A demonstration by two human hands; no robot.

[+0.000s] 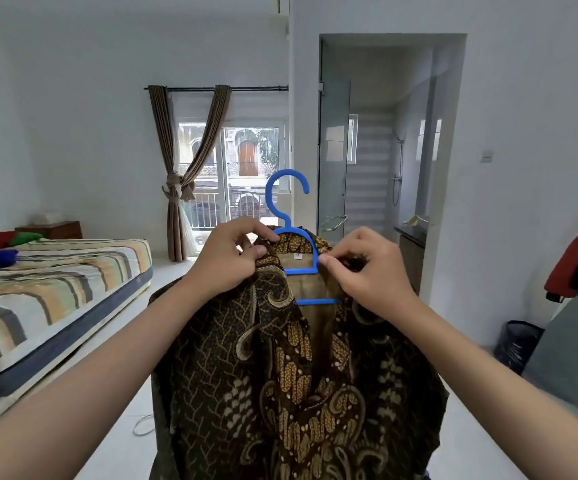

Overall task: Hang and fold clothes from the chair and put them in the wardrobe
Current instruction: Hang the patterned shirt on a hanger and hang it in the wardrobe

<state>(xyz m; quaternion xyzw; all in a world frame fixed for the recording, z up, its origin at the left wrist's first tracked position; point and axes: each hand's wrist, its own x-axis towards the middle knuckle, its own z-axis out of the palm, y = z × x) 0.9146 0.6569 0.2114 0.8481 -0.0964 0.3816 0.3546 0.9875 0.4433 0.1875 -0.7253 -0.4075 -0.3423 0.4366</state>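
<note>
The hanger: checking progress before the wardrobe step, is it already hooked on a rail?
No, the blue hanger has its hook free in the air, with both hands at the shirt collar.

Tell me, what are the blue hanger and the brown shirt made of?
The hanger looks like plastic: one even bright blue, smooth, moulded into thick rounded bars. The shirt looks like thin woven cloth, probably cotton: it hangs in soft folds, with a matte brown and gold printed pattern. Both hands pinch its collar.
</note>
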